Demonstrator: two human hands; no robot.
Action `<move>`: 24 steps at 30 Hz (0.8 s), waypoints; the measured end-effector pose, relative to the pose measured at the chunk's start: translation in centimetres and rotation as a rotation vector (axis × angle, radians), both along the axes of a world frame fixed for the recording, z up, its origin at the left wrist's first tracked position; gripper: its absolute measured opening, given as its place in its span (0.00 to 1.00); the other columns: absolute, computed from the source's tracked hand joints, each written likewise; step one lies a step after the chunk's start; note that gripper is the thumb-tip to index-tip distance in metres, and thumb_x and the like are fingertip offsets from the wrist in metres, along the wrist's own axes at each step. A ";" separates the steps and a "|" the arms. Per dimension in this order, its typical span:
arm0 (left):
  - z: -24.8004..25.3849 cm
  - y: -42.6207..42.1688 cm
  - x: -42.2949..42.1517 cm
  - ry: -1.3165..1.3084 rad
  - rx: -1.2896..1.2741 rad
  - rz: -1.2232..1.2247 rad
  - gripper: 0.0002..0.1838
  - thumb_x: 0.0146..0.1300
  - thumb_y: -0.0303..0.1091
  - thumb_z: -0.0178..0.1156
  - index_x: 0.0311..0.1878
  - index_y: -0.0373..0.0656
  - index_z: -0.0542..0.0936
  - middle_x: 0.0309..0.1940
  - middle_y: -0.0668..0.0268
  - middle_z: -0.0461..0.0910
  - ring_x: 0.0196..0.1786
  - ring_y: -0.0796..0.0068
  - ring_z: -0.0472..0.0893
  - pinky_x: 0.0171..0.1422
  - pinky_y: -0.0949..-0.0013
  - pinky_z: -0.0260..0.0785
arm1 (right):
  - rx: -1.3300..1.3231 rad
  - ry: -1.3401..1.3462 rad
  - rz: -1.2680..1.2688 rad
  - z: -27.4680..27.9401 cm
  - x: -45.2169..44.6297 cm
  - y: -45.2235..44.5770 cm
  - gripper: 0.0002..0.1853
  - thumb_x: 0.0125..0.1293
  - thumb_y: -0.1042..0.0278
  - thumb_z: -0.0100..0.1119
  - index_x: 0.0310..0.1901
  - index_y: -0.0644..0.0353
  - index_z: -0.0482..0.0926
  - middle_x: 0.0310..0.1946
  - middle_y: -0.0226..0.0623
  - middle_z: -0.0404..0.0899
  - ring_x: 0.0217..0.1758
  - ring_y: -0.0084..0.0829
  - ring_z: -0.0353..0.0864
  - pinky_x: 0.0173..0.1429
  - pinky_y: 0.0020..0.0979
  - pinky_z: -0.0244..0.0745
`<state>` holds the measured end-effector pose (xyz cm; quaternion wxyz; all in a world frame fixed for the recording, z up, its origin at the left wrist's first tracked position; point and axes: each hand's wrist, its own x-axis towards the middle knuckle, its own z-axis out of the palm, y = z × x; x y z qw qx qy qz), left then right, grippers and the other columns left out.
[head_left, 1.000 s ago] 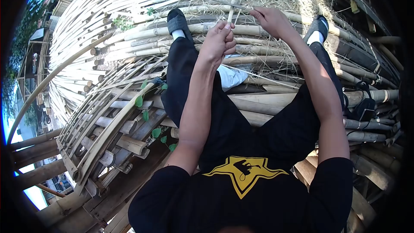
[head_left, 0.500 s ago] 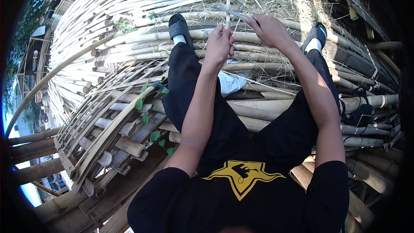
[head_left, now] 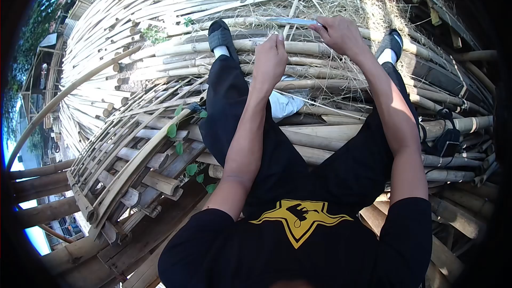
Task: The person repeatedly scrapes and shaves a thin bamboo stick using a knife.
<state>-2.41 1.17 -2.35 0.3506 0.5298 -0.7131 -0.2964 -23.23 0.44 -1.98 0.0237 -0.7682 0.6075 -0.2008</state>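
Observation:
My left hand point(head_left: 270, 60) is closed, thumb on top, around the near end of a thin bamboo strip point(head_left: 296, 1). Its fingers partly hide that end. The strip runs up and slightly right, away from me. In my right hand point(head_left: 339, 34) is the handle of a knife point(head_left: 296, 21), mostly covered by the fingers. The pale blade points left and lies across the strip, a short way beyond my left hand. Whether the edge touches the strip I cannot tell.
Bamboo poles point(head_left: 306, 48) lie under and between my feet, with dry shavings point(head_left: 341, 0) scattered over them. A white bag point(head_left: 284, 105) sits between my legs. Split bamboo slats point(head_left: 154, 144) are stacked at left. A black strapped item point(head_left: 446, 141) rests at right.
The strip has tilted, its far end swinging right. The knife has dropped nearer to me and turned more level, moving slightly right with my right hand. My left hand has rotated a little.

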 end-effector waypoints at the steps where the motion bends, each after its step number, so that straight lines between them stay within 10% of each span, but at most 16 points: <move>1: 0.1 -0.2 -0.1 -0.025 -0.012 0.017 0.18 0.71 0.36 0.46 0.30 0.30 0.73 0.23 0.42 0.74 0.29 0.39 0.74 0.35 0.49 0.63 | -0.005 0.001 0.003 -0.2 0.3 -0.1 0.24 0.71 0.44 0.44 0.32 0.58 0.76 0.17 0.48 0.73 0.26 0.52 0.76 0.32 0.48 0.70; 18: 0.3 0.3 -0.1 0.034 0.039 -0.006 0.17 0.71 0.37 0.49 0.32 0.31 0.74 0.20 0.46 0.71 0.22 0.48 0.70 0.31 0.56 0.61 | 0.335 -0.148 -0.059 1.3 0.8 -0.1 0.30 0.68 0.36 0.44 0.34 0.59 0.81 0.32 0.49 0.80 0.40 0.49 0.79 0.44 0.47 0.71; 24: 0.1 0.3 -0.1 -0.003 -0.008 0.031 0.18 0.71 0.38 0.49 0.31 0.31 0.73 0.19 0.46 0.71 0.23 0.48 0.70 0.31 0.55 0.61 | 0.029 -0.130 -0.117 0.6 1.6 0.4 0.28 0.67 0.40 0.50 0.32 0.62 0.80 0.24 0.44 0.78 0.28 0.47 0.77 0.34 0.43 0.69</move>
